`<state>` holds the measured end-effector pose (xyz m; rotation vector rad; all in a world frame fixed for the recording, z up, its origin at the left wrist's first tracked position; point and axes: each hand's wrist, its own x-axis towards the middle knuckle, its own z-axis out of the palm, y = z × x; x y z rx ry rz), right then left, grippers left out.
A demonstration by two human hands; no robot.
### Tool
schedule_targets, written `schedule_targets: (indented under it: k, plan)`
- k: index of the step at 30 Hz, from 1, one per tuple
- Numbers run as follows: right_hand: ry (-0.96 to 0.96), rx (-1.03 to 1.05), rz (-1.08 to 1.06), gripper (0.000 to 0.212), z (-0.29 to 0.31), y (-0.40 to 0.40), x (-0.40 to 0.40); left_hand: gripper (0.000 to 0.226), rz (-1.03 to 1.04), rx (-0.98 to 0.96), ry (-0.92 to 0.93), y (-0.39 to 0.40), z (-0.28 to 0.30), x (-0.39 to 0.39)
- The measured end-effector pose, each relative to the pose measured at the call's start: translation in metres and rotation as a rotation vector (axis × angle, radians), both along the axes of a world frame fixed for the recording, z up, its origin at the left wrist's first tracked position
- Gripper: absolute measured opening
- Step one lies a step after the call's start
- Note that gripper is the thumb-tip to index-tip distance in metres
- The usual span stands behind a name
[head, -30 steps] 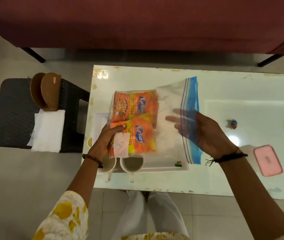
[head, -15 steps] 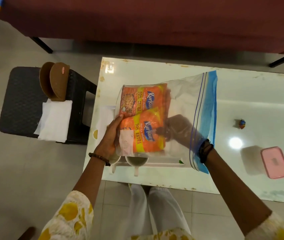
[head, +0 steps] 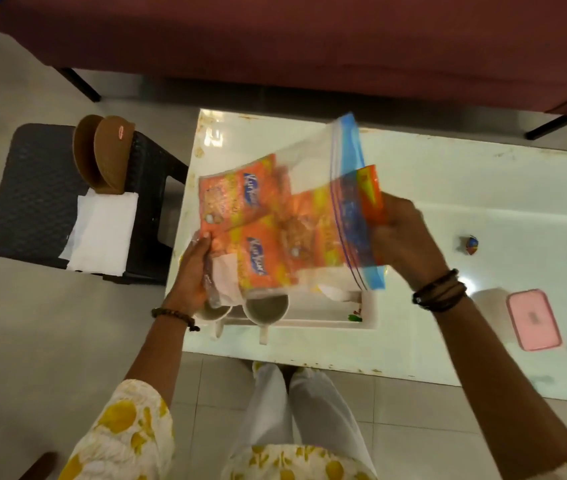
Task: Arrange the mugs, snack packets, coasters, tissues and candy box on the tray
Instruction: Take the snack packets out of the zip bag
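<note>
Packet coming out: half a second back the right hand was deep inside the zip bag, now it's back at the mouth with a packet.

The right hand point(head: 403, 237), mid-right of frame, pinches an orange snack packet point(head: 367, 202) half clear of the zip bag point(head: 309, 168); its long axis runs lower left to upper right along the pull. The left hand point(head: 192, 271) grips the bag's closed lower-left corner, two more packets point(head: 247, 216) inside. The white tray point(head: 368, 306) with two mugs point(head: 265, 308) lies directly beneath, nearest the right hand.
</note>
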<state>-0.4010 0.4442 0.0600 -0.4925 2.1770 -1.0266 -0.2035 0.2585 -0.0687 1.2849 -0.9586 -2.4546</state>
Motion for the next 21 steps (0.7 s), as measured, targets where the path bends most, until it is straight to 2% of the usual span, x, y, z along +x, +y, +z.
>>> schedule_targets:
  k: [3, 5, 7, 11, 15, 18, 21]
  plan:
    - [0.193, -0.007, -0.097, 0.033, 0.001, 0.015, -0.024, 0.029, 0.056, -0.118, -0.109, -0.023, 0.000, 0.014]
    - [0.329, 0.084, -0.118, 0.034, -0.008, 0.023, -0.036, 0.030, 0.088, -0.160, -0.140, -0.037, 0.004, 0.014]
    - [0.382, 0.212, -0.062, 0.032, -0.026, 0.022, -0.042, 0.033, 0.088, -0.197, -0.150, -0.046, 0.008, 0.012]
    - [0.277, 0.453, 0.229, 0.037, -0.063, 0.005, -0.047, 0.047, 0.125, -0.214, -0.146, -0.056, 0.011, 0.008]
    - [0.163, 0.456, 0.602, 0.032, -0.092, -0.028, -0.050, 0.047, 0.077, -0.223, -0.152, -0.052, 0.006, 0.008]
    - [0.094, 0.441, 0.622, 0.029, -0.112, -0.053, -0.053, 0.047, 0.006, -0.223, -0.117, -0.047, 0.001, 0.010]
    - [0.022, 0.510, 0.547, 0.044, -0.136, -0.065, -0.061, 0.040, -0.037, -0.203, -0.109, -0.043, -0.007, 0.012]
